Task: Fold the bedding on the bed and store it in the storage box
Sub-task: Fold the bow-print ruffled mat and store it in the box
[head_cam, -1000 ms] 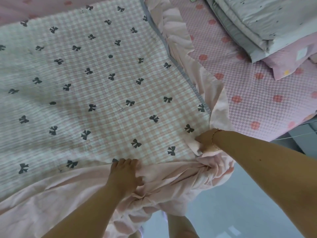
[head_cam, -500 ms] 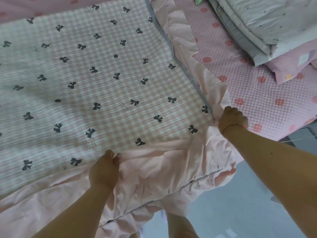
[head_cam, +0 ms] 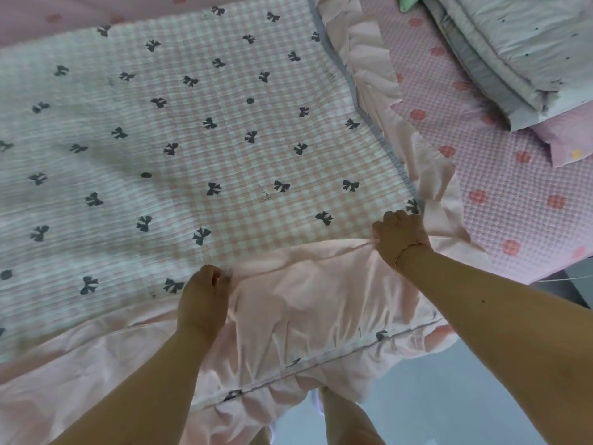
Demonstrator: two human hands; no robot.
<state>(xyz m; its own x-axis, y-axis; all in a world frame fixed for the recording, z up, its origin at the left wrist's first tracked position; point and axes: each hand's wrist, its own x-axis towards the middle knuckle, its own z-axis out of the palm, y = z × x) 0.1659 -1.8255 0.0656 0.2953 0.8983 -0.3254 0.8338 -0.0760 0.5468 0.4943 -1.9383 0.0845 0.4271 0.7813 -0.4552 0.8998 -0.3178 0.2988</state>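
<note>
Your left hand and right hand each pinch the pink folded-back edge of the quilt, which lies spread on the bed. A folded stack sits at the far right.

The gingham quilt runs off the left edge, the folded grey bedding is cut by the top-right corner, and both hands' fingertips are buried in pink fabric.
</note>
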